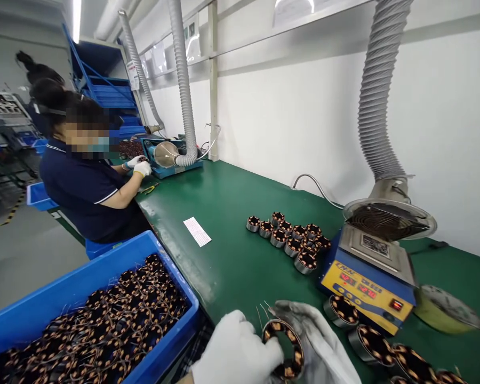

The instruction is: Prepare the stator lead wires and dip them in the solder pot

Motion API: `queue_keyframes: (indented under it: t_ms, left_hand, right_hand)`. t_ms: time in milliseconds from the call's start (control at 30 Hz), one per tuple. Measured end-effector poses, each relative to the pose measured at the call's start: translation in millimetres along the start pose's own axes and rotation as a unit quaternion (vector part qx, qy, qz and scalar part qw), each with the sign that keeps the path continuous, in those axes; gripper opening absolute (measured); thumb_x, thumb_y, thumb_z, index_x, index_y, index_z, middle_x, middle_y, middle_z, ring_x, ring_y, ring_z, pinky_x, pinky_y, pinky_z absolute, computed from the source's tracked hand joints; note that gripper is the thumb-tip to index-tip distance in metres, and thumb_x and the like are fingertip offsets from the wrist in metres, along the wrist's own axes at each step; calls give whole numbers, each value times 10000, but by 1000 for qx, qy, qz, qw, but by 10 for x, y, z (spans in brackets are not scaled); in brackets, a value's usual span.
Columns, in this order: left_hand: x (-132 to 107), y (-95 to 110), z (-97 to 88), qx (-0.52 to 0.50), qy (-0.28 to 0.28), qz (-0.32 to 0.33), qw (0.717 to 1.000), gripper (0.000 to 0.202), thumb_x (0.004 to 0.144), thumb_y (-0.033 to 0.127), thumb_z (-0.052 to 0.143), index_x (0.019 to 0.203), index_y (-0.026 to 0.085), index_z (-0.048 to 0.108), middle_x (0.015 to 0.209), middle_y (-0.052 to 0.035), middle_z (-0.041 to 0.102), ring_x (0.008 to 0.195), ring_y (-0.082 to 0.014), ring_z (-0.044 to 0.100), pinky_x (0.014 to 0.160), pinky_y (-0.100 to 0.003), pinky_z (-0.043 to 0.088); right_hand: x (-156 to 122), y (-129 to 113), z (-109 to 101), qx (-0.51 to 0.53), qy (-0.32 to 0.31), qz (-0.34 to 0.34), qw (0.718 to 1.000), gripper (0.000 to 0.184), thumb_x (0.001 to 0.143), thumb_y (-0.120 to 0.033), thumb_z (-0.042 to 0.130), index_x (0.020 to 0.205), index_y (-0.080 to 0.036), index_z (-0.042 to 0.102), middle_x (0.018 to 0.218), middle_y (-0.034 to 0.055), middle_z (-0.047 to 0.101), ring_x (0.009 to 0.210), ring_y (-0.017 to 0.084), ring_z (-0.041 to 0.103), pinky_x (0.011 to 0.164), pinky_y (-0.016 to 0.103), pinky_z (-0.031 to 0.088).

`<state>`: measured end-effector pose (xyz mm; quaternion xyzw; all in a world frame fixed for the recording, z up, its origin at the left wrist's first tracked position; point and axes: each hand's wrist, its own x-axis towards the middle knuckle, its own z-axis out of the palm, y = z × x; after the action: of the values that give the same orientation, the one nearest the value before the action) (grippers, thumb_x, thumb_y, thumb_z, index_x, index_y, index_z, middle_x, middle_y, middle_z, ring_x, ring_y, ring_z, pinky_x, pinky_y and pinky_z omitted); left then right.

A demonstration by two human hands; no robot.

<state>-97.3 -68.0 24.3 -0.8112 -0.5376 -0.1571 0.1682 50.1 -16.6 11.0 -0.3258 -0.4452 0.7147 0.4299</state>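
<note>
A copper-wound motor stator with thin wire ends sticking up is held between my two gloved hands at the bottom of the head view. My left hand, in a white glove, pinches its left rim, with fingertips reaching into the ring's opening. My right hand, in a greyer, dirtied glove, wraps its right side. Just right of that hand, more stators stand in a row on the green table. Another group of stators stands farther back.
A blue bin heaped with wired stators is at the left. A blue-and-yellow machine with digital displays stands right, under an exhaust hose. A paper slip lies on the table. A gloved co-worker sits at the far left.
</note>
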Motion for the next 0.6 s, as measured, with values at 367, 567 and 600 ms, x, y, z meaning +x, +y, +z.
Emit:
queue_keyframes:
  t_ms: [367,567,600]
  left_hand:
    - [65,47,-161,-21,-217,13,976,94,717,258,640,739,196,573,512,-2,647,451,-187,607,437,-319,261]
    - [99,52,-183,-30,-267,5,963,103,744,291,614,695,217,561,525,9,655,461,-171,616,429,-310,238]
    - [103,49,-187,-29,-270,8,963,114,742,311,614,701,218,562,523,10,655,455,-171,615,420,-312,227]
  right_hand:
    - [62,-302,278,-240,-70,45,967,203,712,-369,636,679,-173,673,748,52,651,734,211,582,708,299,474]
    - [121,-259,250,-135,-101,151,974,279,612,-398,759,628,-139,656,639,19,601,619,149,533,600,245,432]
    - [129,-250,234,-122,-104,160,974,289,614,-407,765,637,-140,657,641,19,603,618,147,538,600,245,437]
